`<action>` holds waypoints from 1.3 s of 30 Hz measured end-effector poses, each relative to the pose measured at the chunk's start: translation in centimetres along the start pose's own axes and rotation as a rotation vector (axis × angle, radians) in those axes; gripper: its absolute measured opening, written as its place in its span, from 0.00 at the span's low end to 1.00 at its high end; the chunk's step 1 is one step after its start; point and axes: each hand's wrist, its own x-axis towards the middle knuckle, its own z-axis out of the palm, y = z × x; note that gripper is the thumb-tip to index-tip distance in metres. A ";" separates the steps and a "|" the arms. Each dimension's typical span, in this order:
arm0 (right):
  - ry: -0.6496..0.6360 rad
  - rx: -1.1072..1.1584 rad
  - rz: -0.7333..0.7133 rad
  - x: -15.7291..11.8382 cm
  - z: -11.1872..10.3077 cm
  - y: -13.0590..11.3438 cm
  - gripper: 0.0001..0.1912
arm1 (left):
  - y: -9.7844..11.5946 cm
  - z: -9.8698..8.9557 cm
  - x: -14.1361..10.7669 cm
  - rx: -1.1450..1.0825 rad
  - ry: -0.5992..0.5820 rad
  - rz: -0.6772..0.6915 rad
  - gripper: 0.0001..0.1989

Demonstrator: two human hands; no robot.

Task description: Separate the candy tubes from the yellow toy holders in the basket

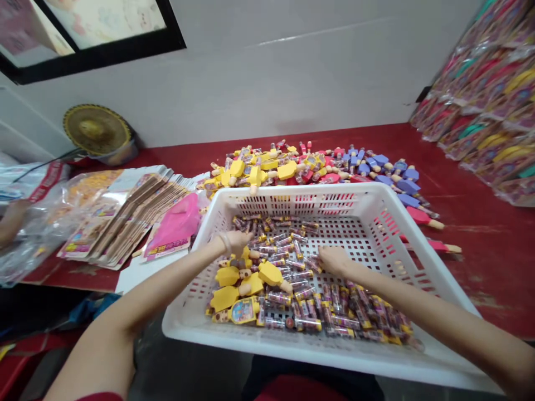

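Observation:
My left hand (236, 243), with a band at the wrist, reaches over the left part of a white plastic basket (401, 200). Its fingers look closed; what they hold, if anything, is hidden. Below it lie yellow popsicle-shaped toys (227, 276) with tan handles. My right hand (334, 260) is in the basket's middle, fingers curled down beside a small clear tube (312, 264) with a yellow end. Whether it grips that tube I cannot make out. Many similar tubes (279, 298) with brown and purple contents are scattered under and between both hands, and more are heaped along the near right side.
Behind the basket, yellow, red and purple toys (363, 161) are piled on a red table (472, 234). Stacked printed cards (129, 217) and a pink plastic bag (175, 220) lie left. Packaged toys (493, 111) rise at the right. Another person's hand (12, 220) shows far left.

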 end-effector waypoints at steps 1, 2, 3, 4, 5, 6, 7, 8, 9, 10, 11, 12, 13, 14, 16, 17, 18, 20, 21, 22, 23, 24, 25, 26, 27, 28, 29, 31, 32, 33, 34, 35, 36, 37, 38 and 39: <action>0.008 0.028 -0.002 -0.4 -0.4 0.4 0.07 | -0.4 1.6 0.2 0.012 -0.041 -0.013 0.35; 0.018 0.062 -0.005 -0.9 -0.9 0.7 0.09 | -0.9 2.8 0.4 0.027 -0.075 -0.032 0.37; 0.029 0.100 -0.009 -1.3 -1.4 0.9 0.11 | -1.4 3.6 0.5 0.040 -0.104 -0.051 0.38; 0.039 0.132 -0.016 -1.8 -1.9 1.0 0.12 | -1.7 4.1 0.7 0.044 -0.132 -0.067 0.37; 0.043 0.183 -0.026 -2.4 -2.4 0.9 0.12 | -2.0 4.2 0.9 0.043 -0.159 -0.082 0.35; 0.031 0.269 -0.038 -2.9 -2.9 0.7 0.12 | -2.0 4.2 1.1 0.037 -0.181 -0.093 0.31; 0.004 0.396 -0.051 -3.5 -3.3 0.4 0.13 | -1.9 3.9 1.2 0.027 -0.192 -0.097 0.29; -0.037 0.556 -0.061 -4.0 -3.7 -0.1 0.14 | -1.5 3.6 1.3 0.009 -0.191 -0.092 0.27; -0.083 0.733 -0.068 -4.5 -4.1 -0.6 0.16 | -0.9 3.3 1.2 -0.018 -0.175 -0.077 0.27; -0.124 0.902 -0.076 -4.9 -4.5 -1.2 0.18 | -0.1 2.9 1.2 -0.054 -0.146 -0.054 0.28; -0.151 1.036 -0.085 -5.2 -4.9 -1.7 0.19 | 0.7 2.4 1.0 -0.101 -0.111 -0.027 0.29; -0.161 1.121 -0.096 -5.5 -5.2 -2.2 0.21 | 1.7 1.9 0.8 -0.159 -0.080 0.002 0.31; -0.155 1.183 -0.110 -5.6 -5.5 -2.6 0.21 | 2.6 1.5 0.6 -0.227 -0.058 0.033 0.31; -0.145 1.236 -0.124 -5.7 -5.8 -2.8 0.22 | 3.6 1.0 0.3 -0.302 -0.046 0.065 0.30; -0.121 1.335 -0.136 -5.7 -6.0 -3.0 0.22 | 5.2 0.4 -0.3 -0.452 -0.034 0.122 0.27; -0.109 1.375 -0.131 -5.7 -6.0 -3.0 0.22 | 5.8 0.4 -0.6 -0.516 -0.026 0.146 0.26; -0.095 1.396 -0.123 -5.7 -6.0 -3.0 0.21 | 6.4 0.5 -0.8 -0.563 -0.017 0.166 0.25; -0.037 1.351 -0.115 -5.6 -5.7 -2.9 0.19 | 7.2 1.3 -1.3 -0.686 -0.009 0.183 0.25; 0.009 1.285 -0.128 -5.6 -5.5 -2.9 0.17 | 7.5 1.8 -1.5 -0.778 -0.020 0.186 0.26; 0.061 1.196 -0.159 -5.7 -5.3 -2.9 0.16 | 7.8 2.3 -1.8 -0.885 -0.043 0.190 0.26; 0.116 1.090 -0.207 -5.7 -5.2 -3.1 0.16 | 8.0 2.8 -2.1 -0.995 -0.065 0.195 0.25; 0.167 0.972 -0.263 -5.8 -5.0 -3.2 0.17 | 8.2 3.1 -2.3 -1.090 -0.075 0.198 0.25; 0.209 0.851 -0.316 -5.9 -4.8 -3.4 0.16 | 8.3 3.4 -2.6 -1.149 -0.068 0.194 0.25; 0.241 0.736 -0.359 -6.0 -4.7 -3.5 0.14 | 8.4 3.5 -2.8 -1.166 -0.048 0.182 0.25; 0.267 0.634 -0.387 -6.1 -4.6 -3.6 0.12 | 8.5 3.5 -3.0 -1.159 -0.030 0.155 0.26; 0.287 0.548 -0.398 -6.1 -4.4 -3.7 0.10 | 8.5 3.5 -3.2 -1.138 -0.023 0.115 0.27; 0.300 0.482 -0.401 -6.1 -4.3 -3.7 0.09 | 8.4 3.5 -3.2 -1.105 -0.027 0.077 0.28; 0.307 0.410 -0.395 -6.1 -4.0 -3.4 0.11 | 8.1 3.6 -3.2 -1.021 -0.015 0.070 0.27; 0.302 0.394 -0.385 -6.1 -3.9 -3.2 0.11 | 8.0 3.7 -3.2 -0.971 0.028 0.111 0.25; 0.291 0.383 -0.370 -6.1 -3.9 -3.0 0.11 | 7.9 3.7 -3.2 -0.915 0.098 0.173 0.23; 0.277 0.369 -0.349 -6.0 -3.8 -2.9 0.10 | 7.9 3.7 -3.3 -0.857 0.178 0.239 0.20; 0.263 0.349 -0.324 -6.0 -3.8 -2.9 0.09 | 8.0 3.7 -3.5 -0.809 0.244 0.296 0.18; 0.249 0.318 -0.297 -6.0 -3.8 -2.9 0.08 | 8.2 3.6 -3.8 -0.779 0.280 0.336 0.17; 0.233 0.282 -0.276 -6.1 -3.8 -3.0 0.08 | 8.6 3.4 -4.1 -0.765 0.282 0.357 0.17; 0.220 0.241 -0.258 -6.1 -3.9 -3.1 0.07 | 9.0 3.1 -4.5 -0.762 0.260 0.367 0.17; 0.207 0.198 -0.245 -6.2 -4.0 -3.3 0.08 | 9.5 2.8 -4.9 -0.767 0.227 0.376 0.17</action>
